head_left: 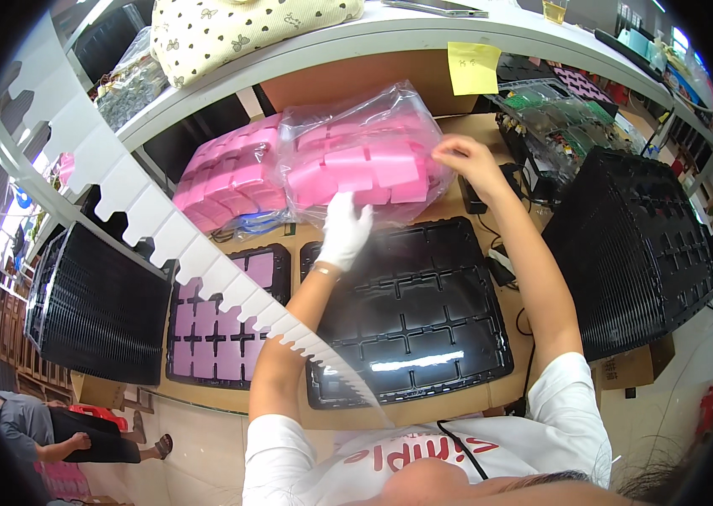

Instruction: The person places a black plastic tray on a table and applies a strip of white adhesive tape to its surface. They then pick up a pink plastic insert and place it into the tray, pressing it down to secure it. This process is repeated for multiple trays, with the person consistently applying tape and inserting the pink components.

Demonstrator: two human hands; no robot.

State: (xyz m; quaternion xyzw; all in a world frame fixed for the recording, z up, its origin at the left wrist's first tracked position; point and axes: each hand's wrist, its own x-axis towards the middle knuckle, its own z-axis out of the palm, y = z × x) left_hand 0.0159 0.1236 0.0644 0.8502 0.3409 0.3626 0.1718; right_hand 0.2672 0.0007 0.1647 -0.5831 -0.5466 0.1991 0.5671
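A clear plastic bag [394,99] full of pink rectangular packets [373,167] lies at the back middle of the table. My left hand [346,232], in a white glove, reaches to the front of these packets with thumb and fingers apart. Its fingertips are at the lowest packets; whether they touch is hard to tell. My bare right hand [468,158] is at the bag's right edge, its fingers pinched on the plastic. In front of me lies a black plastic tray [407,312] with moulded compartments. Left of it, another black tray [280,261] holds flat pink pieces [220,337].
More pink packets [234,173] sit left of the bag. Tall stacks of black trays stand at the left [103,304] and right [626,253]. A white toothed strip [179,244] crosses the view. A shelf [407,34] with a yellow note [473,67] overhangs the back.
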